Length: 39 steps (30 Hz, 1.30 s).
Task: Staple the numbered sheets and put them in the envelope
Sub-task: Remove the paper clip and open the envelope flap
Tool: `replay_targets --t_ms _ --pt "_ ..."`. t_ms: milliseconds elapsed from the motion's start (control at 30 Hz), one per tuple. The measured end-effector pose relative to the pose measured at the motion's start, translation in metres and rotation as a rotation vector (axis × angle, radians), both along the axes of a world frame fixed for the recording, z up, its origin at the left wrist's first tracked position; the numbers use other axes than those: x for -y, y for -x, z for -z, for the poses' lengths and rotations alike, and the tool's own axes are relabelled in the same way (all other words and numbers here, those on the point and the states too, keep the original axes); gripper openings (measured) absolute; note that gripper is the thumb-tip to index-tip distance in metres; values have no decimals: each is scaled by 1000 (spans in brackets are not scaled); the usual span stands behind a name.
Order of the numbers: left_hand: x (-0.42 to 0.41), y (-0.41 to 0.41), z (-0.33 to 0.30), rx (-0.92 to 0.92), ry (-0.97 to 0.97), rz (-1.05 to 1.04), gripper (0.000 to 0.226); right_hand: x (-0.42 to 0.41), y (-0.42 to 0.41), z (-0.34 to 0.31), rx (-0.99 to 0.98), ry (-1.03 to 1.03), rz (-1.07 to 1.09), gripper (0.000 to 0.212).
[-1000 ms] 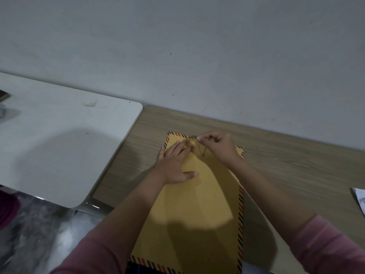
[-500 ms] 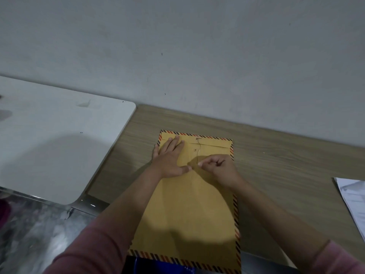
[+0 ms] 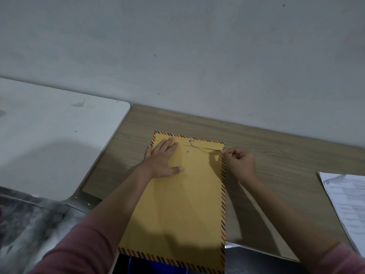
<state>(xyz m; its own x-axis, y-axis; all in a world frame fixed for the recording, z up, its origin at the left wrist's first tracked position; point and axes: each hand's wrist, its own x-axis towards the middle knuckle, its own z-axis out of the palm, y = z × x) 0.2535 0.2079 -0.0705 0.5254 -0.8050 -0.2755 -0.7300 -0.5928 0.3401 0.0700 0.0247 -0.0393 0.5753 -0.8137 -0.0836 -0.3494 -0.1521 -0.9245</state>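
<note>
Up close, a brown wooden table [image 3: 276, 155] with thin grain lines stands against a plain grey wall [image 3: 197, 46] that has a few tiny dark specks. Beside it on the left is a smooth white table [image 3: 49, 145] with a round corner, touching the wooden one. Below the white table the floor looks grey and blurry.

A big yellow paper envelope [image 3: 181, 204] lies flat on the wooden table, and its near end hangs over the table's edge. It is a long rectangle with a border of little red and black slanted stripes. Near its top are two small round buttons, and a thin dark string [image 3: 199, 146] runs from the upper one toward the right.

The left hand [image 3: 164, 161] lies flat and spread on the top left part of the envelope, pressing it down. The right hand [image 3: 240, 162] is curled at the envelope's right edge and pinches the end of the string.

White printed sheets [image 3: 345, 204] lie on the far right of the wooden table, well apart from the envelope. Both arms wear pink sleeves [image 3: 83, 244].
</note>
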Motion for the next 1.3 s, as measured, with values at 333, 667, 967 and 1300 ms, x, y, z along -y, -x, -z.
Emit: replay_targets --t_ms 333,667,967,1300 --pt "13 17 -25 -34 -306 173 90 -7 -5 11 -281 551 -450 50" --pt "35 50 -28 48 -119 -17 75 -10 19 28 -292 607 -308 31" --pt "52 99 13 175 64 62 68 -3 64 26 -370 448 -62 37" --pt "44 92 22 210 104 21 66 -6 46 17 -403 470 -109 14"
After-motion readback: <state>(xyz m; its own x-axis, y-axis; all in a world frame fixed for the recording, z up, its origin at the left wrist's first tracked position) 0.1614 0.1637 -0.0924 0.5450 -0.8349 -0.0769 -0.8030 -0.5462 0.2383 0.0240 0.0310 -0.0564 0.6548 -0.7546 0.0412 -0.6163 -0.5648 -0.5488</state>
